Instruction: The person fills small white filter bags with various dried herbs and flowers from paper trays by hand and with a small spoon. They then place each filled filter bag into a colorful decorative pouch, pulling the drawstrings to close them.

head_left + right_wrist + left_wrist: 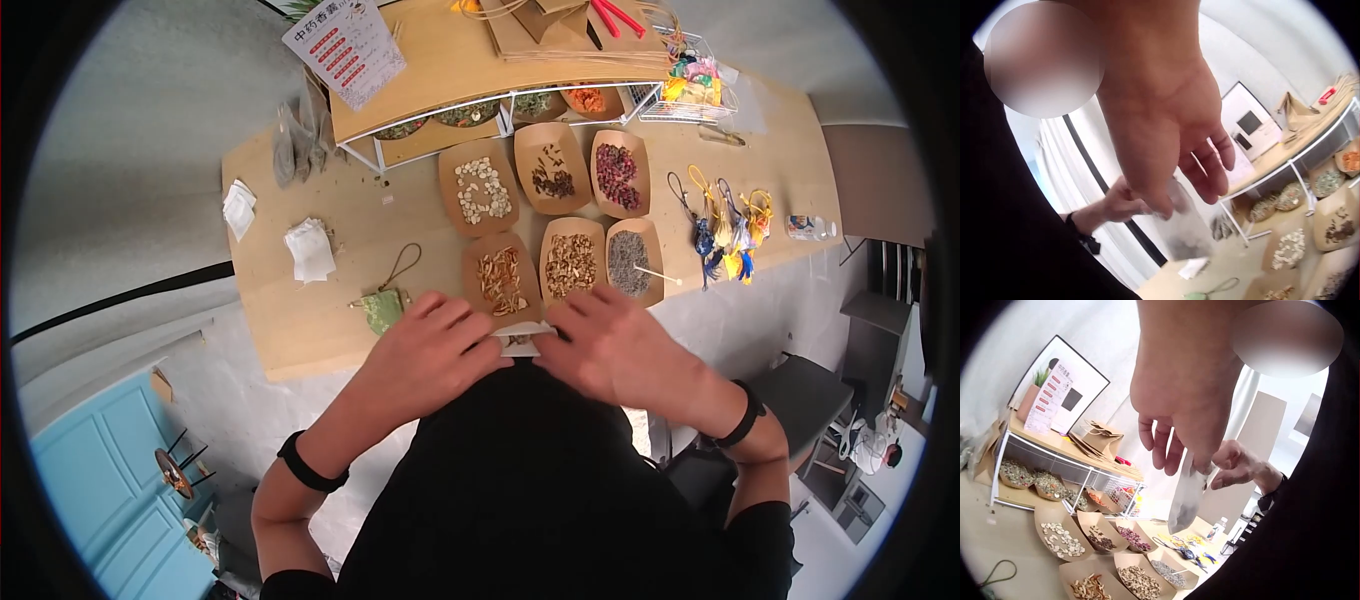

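Note:
A small white translucent pouch hangs between both hands, close in front of the dark shirt; darker bits fill its lower part. My left hand pinches one upper side between thumb and fingers. The opposite side is pinched by my right hand. From above, the mouth of the pouch shows dried pieces inside. Just beyond it stand paper trays of dried herbs: reddish-brown slices, tan chunks and grey-lavender buds with a thin stick. Left of the left hand lies a green brocade sachet with a cord.
Farther back are trays of white slices, dark cloves-like bits and dark red buds. A wooden-topped rack stands behind them. White pouches lie at left; tasselled sachets and a bottle at right.

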The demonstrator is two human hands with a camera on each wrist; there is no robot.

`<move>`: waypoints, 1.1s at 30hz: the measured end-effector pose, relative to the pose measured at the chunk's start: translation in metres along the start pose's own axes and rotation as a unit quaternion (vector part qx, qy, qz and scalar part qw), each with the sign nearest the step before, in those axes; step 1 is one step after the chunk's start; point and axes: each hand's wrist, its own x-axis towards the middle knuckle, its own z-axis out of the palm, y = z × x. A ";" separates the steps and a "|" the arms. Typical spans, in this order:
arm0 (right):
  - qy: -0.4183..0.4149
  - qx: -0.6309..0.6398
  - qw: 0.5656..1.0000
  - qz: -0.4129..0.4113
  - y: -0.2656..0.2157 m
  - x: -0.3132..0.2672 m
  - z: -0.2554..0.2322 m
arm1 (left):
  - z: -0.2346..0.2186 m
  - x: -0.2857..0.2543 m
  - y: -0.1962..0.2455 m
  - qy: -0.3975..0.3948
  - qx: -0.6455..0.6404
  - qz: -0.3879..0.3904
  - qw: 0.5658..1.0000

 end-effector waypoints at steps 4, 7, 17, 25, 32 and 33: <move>-0.012 0.006 1.000 -0.002 0.007 -0.004 0.006 | 0.005 -0.006 -0.003 -0.023 0.011 -0.014 1.000; -0.023 0.009 1.000 0.006 0.006 -0.004 0.002 | 0.010 -0.005 -0.003 0.002 0.014 -0.023 1.000; 0.041 0.083 0.994 0.055 -0.017 0.008 -0.027 | 0.051 -0.002 0.000 0.136 -0.407 -0.206 0.880; 0.155 0.091 0.955 0.234 -0.024 0.014 -0.013 | 0.108 0.038 0.021 0.204 -0.373 -0.249 0.870; 0.175 0.116 0.936 0.284 -0.020 0.012 -0.009 | 0.120 0.048 0.023 0.234 -0.303 -0.240 0.892; 0.180 0.113 0.935 0.285 -0.019 0.012 -0.009 | 0.121 0.047 0.022 0.217 -0.328 -0.243 0.887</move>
